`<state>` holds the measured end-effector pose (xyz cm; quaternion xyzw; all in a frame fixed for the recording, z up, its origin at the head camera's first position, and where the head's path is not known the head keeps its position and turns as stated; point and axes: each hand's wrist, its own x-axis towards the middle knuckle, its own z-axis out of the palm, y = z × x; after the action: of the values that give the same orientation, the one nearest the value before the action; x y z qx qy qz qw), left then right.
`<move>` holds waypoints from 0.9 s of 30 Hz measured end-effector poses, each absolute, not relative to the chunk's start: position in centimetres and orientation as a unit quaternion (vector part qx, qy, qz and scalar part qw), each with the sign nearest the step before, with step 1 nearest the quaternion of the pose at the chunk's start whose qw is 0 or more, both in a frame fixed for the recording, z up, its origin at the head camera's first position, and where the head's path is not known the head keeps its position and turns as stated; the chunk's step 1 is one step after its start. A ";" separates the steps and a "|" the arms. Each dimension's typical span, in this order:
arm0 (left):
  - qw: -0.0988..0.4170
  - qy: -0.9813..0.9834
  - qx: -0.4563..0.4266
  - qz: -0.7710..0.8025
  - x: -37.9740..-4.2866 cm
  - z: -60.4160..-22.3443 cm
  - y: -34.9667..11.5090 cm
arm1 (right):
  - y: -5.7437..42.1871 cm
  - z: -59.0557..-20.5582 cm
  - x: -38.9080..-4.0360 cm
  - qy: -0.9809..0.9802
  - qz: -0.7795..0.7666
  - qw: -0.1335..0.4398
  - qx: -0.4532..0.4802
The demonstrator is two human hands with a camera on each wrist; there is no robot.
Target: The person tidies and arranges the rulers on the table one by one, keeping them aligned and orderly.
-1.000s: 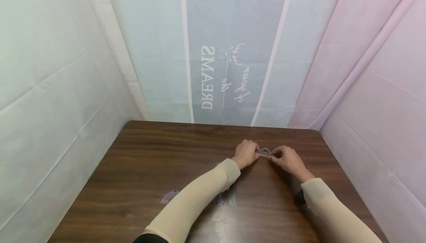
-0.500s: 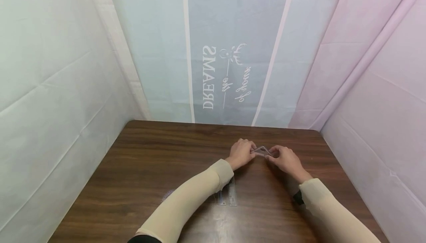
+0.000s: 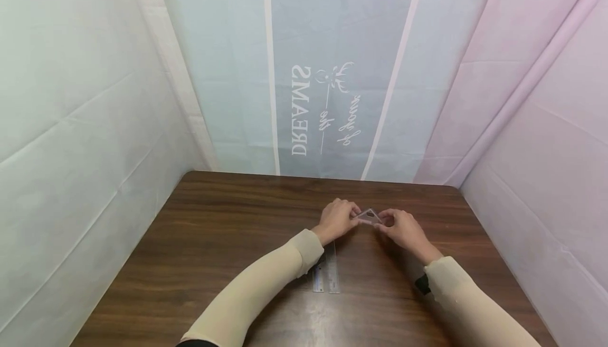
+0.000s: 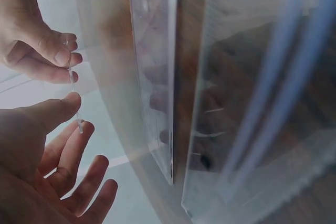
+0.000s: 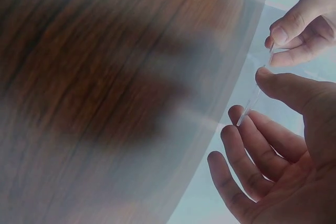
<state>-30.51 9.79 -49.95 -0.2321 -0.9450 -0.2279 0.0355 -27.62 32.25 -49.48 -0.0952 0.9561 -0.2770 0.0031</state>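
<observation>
A clear plastic set square (image 3: 367,220) is held above the far part of the table, one corner in each hand. My left hand (image 3: 337,219) pinches its left corner between thumb and fingers. On the opposite corner, my right hand (image 3: 405,231) has its thumb and fingertips. Both wrist views show the set square (image 4: 72,78) edge-on, as a thin strip. Beneath the left forearm lie two clear rulers: one plain (image 3: 334,278), the other with blue markings (image 3: 318,279). The left sleeve covers part of them.
The brown wooden table (image 3: 209,220) has its far edge against a printed cloth backdrop (image 3: 237,99). Pale cloth walls stand at the left (image 3: 71,151) and right (image 3: 546,178). A dark wrist strap (image 3: 421,284) shows below the right sleeve.
Both hands have moved slightly left with the set square, the left hand more so. The left forearm has shifted left, and the purple protractor has gone out of sight behind it.
</observation>
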 end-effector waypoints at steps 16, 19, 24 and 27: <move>0.037 -0.943 -0.257 -0.210 -29.1 -49.6 7.9 | 31.3 -49.3 -26.4 0.955 -0.271 0.006 -0.120; 0.039 -0.942 -0.263 -0.207 -28.8 -49.8 7.6 | 31.2 -49.2 -26.1 0.953 -0.275 0.008 -0.130; 0.046 -0.939 -0.277 -0.198 -28.2 -49.8 7.1 | 31.0 -49.2 -25.7 0.951 -0.272 0.009 -0.145; 0.045 -0.937 -0.283 -0.202 -27.8 -49.7 6.8 | 30.9 -49.3 -25.4 0.952 -0.266 0.011 -0.148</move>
<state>-27.76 6.82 -49.66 -0.2828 -0.9365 -0.2024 0.0450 -25.41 30.94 -49.31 -0.1480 0.9524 -0.2662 0.0107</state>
